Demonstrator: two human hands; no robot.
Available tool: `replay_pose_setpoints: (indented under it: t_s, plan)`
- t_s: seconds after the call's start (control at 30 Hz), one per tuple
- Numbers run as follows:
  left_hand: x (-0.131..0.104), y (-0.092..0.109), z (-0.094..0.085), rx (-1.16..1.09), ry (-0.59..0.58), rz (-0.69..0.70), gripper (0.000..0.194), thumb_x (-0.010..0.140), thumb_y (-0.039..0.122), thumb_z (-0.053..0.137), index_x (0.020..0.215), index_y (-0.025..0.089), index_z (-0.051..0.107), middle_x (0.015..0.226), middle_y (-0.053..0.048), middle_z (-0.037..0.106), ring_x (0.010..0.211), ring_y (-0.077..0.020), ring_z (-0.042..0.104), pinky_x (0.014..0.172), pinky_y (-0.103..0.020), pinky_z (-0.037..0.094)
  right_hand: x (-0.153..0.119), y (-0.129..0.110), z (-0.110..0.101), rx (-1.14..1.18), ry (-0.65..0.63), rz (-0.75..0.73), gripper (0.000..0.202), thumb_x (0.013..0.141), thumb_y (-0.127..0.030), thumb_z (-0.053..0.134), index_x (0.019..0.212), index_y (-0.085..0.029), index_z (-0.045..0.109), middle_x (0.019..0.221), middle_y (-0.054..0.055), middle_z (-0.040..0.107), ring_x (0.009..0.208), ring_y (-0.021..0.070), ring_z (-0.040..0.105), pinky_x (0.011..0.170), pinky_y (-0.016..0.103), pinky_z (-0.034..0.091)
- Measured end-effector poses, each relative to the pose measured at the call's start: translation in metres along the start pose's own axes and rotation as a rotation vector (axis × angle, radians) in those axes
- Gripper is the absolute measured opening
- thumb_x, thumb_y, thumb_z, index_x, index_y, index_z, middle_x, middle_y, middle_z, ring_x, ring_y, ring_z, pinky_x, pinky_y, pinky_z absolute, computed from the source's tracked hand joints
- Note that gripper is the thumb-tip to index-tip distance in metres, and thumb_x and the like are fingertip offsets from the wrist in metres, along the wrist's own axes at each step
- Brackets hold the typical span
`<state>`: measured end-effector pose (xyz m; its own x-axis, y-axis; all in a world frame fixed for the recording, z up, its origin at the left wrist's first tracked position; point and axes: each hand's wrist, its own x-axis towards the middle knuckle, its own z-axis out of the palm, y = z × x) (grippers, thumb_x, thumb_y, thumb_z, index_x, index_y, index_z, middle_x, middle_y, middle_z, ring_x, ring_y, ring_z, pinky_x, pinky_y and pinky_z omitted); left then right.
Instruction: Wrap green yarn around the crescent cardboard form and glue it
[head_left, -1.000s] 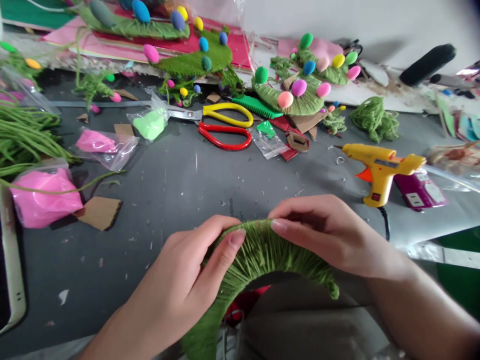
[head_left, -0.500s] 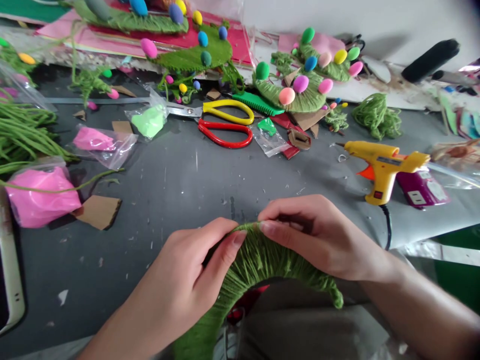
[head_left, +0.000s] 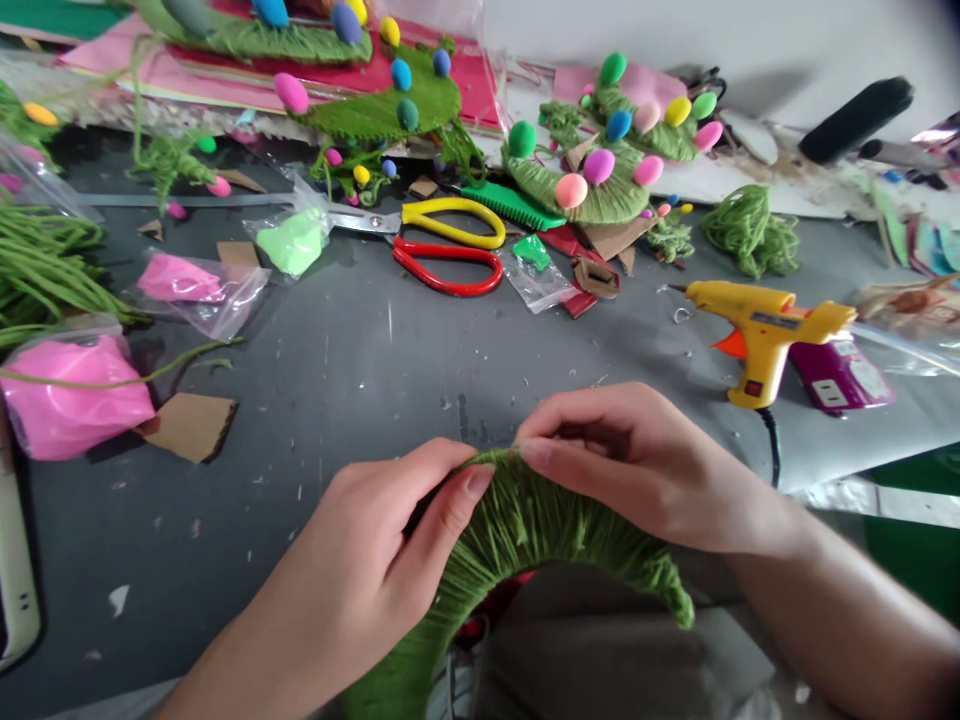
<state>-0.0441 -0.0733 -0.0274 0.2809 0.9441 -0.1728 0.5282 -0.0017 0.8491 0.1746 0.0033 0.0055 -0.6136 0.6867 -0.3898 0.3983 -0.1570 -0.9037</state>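
Arc (head_left: 517,530), green and yarn-wound, at bottom centre of frame; left hand (head_left: 390,530) and right hand (head_left: 637,465) both pinch its top edge; winding looks nearly done, can't tell what's left under the grip.

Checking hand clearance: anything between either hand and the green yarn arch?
Nothing visible. The left hand and right hand both touch the green yarn arch directly, near its top edge. Scissors and glue gun lie beyond, not between.
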Motion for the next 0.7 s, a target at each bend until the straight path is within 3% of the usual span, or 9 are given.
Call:
replay_pose_setpoints:
  t_s: [0.47, 0.7]
  plan:
    - [-0.001, -0.001, 0.001, 0.022, -0.022, 0.019, 0.023, 0.102, 0.033, 0.046, 0.083, 0.022, 0.052, 0.062, 0.007, 0.057, 0.051, -0.0072, 0.053, 0.051, -0.022, 0.036, 0.002, -0.001, 0.014, -0.080, 0.077, -0.077, 0.014, 0.092, -0.023, 0.066, 0.082, -0.014, 0.071, 0.067, -0.004, 0.059, 0.059, 0.0038, 0.043, 0.049, 0.014, 0.034]
    - [-0.001, 0.005, -0.001, -0.004, -0.045, 0.000, 0.028, 0.102, 0.034, 0.045, 0.078, 0.021, 0.048, 0.058, 0.007, 0.052, 0.049, -0.0074, 0.050, 0.049, -0.022, 0.035, 0.004, -0.002, 0.006, -0.002, -0.006, 0.004, 0.013, 0.091, -0.028, 0.069, 0.087, -0.017, 0.073, 0.067, -0.005, 0.056, 0.058, 0.0046, 0.040, 0.048, 0.015, 0.032]
